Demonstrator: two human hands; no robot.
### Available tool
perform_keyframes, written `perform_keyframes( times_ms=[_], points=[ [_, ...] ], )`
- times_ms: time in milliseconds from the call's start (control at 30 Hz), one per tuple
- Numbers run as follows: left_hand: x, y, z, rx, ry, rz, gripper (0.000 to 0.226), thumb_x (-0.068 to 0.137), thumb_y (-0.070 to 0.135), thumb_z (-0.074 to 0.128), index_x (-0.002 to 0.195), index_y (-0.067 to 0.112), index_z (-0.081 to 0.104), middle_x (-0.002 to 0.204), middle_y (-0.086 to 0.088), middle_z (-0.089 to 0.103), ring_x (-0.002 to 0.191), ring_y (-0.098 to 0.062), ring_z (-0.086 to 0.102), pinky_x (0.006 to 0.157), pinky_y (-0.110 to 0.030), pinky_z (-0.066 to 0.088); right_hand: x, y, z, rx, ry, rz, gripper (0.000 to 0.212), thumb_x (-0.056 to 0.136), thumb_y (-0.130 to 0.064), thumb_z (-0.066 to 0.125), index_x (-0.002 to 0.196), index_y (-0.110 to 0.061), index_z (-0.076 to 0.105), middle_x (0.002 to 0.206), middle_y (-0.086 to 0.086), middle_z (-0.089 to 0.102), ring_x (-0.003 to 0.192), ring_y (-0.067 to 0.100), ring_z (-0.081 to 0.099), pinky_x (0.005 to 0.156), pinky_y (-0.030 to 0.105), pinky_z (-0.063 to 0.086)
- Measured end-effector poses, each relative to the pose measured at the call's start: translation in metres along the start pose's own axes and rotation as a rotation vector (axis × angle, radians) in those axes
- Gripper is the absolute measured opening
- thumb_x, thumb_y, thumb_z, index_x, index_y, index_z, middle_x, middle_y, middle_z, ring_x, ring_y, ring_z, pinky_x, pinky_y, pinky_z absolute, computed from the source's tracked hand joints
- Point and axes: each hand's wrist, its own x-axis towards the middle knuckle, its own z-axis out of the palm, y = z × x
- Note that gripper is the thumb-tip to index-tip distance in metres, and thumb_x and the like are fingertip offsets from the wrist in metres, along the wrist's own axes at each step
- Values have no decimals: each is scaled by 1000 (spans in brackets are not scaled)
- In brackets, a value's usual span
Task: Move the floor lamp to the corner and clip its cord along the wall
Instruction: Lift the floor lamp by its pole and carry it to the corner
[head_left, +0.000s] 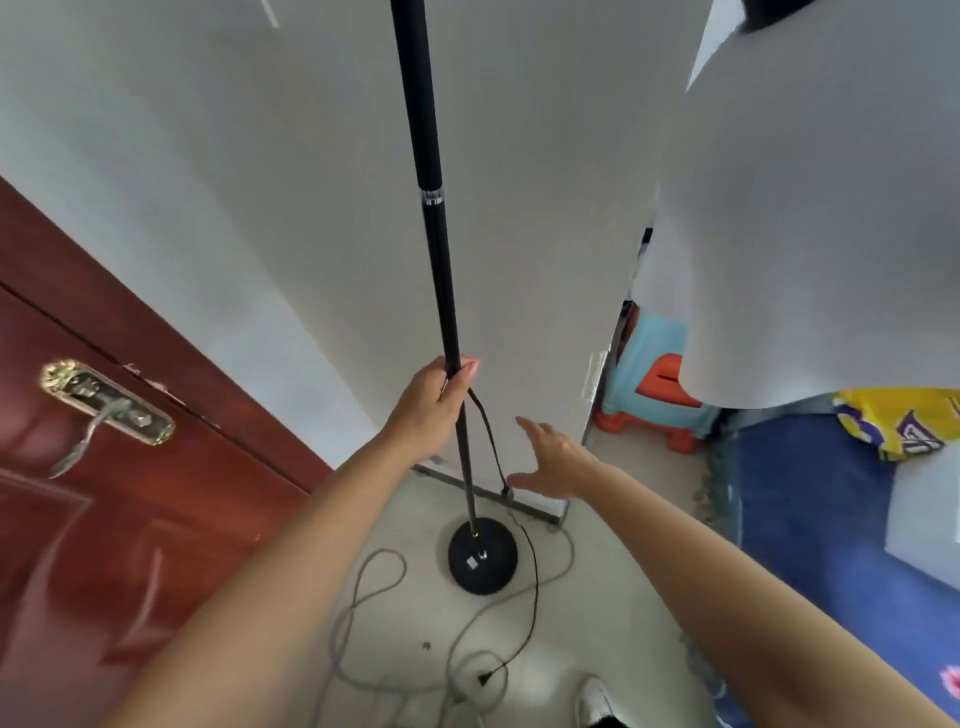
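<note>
A black floor lamp stands upright against the white wall, its thin pole (431, 218) rising out of the top of the frame from a round black base (483, 556) on the pale floor. My left hand (434, 402) is closed around the pole at mid height, and a length of the black cord (488, 431) hangs down from that grip. The cord runs on across the floor to a plug (485, 677). My right hand (550, 460) hovers open beside the pole, fingers spread near the wall's foot, touching nothing that I can see.
A dark red door (104, 519) with a brass handle (106, 402) fills the left. A grey cable (363, 597) loops over the floor. To the right are stacked plastic stools (660, 384), a blue mat (810, 530) and a white draped cloth (810, 234).
</note>
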Motion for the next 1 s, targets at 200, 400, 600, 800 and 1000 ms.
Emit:
perform_keyframes(
  times_ms=[200,400,600,800,1000],
  points=[
    [0,-34,-32,-99,59,-6,46,101,46,37,133,20,58,135,7,57,128,-7,47,97,-18,32,54,-68,68,251,-22,-7,86,85,-49,70,154,-26,24,152,10,40,135,31,45,112,44,39],
    [1,-73,-64,-119,98,5,44,101,48,33,121,22,63,131,10,62,119,2,48,89,-5,31,92,-84,134,415,-14,88,54,95,-44,55,143,-27,36,129,10,60,115,34,60,91,36,48],
    [-1,-82,-63,-183,80,-6,40,98,54,34,92,24,60,100,8,73,102,-9,63,97,-44,49,101,-90,137,437,17,143,32,101,-33,45,132,-24,49,120,10,65,105,34,63,91,44,53],
    [-26,-53,-41,-81,0,110,48,102,44,34,94,9,65,58,9,53,52,-3,53,58,-20,43,68,-83,125,353,6,212,37,103,-36,39,133,-19,51,124,13,65,112,33,62,95,39,49],
    [-57,-14,-9,-40,-143,231,48,102,43,36,87,7,65,76,-2,63,78,-18,62,77,-32,48,-3,-67,110,324,80,273,34,104,-34,37,124,-16,58,112,10,65,97,30,59,81,34,44]
  ],
)
